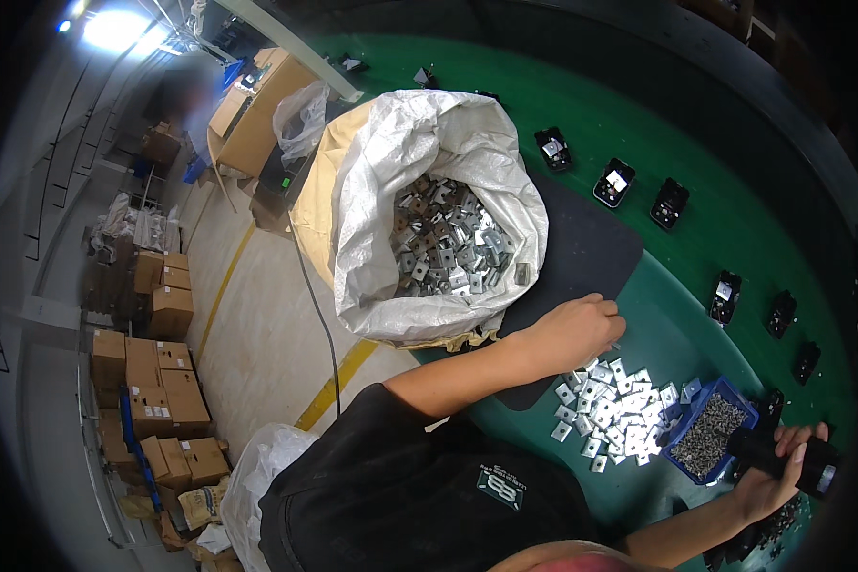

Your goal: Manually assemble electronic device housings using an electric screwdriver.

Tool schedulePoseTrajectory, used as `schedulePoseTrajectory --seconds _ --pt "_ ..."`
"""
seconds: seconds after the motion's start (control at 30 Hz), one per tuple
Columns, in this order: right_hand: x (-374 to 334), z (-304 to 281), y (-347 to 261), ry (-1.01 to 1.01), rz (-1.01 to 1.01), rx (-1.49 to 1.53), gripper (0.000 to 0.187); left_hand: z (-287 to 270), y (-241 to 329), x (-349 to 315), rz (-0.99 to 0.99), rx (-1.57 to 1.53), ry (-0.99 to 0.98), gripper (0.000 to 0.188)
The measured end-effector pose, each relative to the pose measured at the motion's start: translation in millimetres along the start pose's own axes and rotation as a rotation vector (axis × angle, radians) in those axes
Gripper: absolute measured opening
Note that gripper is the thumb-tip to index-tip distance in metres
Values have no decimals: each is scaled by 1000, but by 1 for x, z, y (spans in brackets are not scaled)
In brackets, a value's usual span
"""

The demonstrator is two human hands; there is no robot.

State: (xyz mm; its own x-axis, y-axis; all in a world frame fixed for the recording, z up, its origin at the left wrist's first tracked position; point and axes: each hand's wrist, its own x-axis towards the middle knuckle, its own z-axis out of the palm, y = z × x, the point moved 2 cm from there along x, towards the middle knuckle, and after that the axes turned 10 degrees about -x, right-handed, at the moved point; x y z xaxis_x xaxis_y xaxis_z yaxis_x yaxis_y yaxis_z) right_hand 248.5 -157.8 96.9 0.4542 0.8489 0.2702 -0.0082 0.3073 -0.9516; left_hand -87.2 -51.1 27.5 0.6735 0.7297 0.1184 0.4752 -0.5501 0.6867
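My left hand [580, 334] is closed, its fingers curled together just above a loose pile of square metal clip nuts [620, 410]; anything in the fingers is hidden. At the lower right, my right hand [777, 480] is wrapped around a black cylindrical hand tool [761, 450]. The tool reaches over the edge of a blue plastic bin [672, 448] filled with small screws [710, 434]. Left of my left hand stands a large white woven sack [372, 238], its top rolled open, holding many more metal clips [453, 238].
Black small housings [614, 181] with parts inside stand spaced along a green surface [562, 86] beyond the table. A dark mat [582, 238] lies under the sack. Stacked cardboard boxes [167, 391] line the floor at left, and an open carton [257, 110] sits behind the sack.
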Motion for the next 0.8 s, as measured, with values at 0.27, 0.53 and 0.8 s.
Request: schedulePoseTrajectory --seconds 0.27,0.53,0.8 --pt "-7 -29 3 24 49 139 50 -18 -9 40 90 -55 216 12" --pt "1 23 0 37 -19 62 48 -57 -18 90 -169 -49 386 15" --pt "-4 28 -8 65 -17 23 50 -72 -60 157 80 315 424 18"
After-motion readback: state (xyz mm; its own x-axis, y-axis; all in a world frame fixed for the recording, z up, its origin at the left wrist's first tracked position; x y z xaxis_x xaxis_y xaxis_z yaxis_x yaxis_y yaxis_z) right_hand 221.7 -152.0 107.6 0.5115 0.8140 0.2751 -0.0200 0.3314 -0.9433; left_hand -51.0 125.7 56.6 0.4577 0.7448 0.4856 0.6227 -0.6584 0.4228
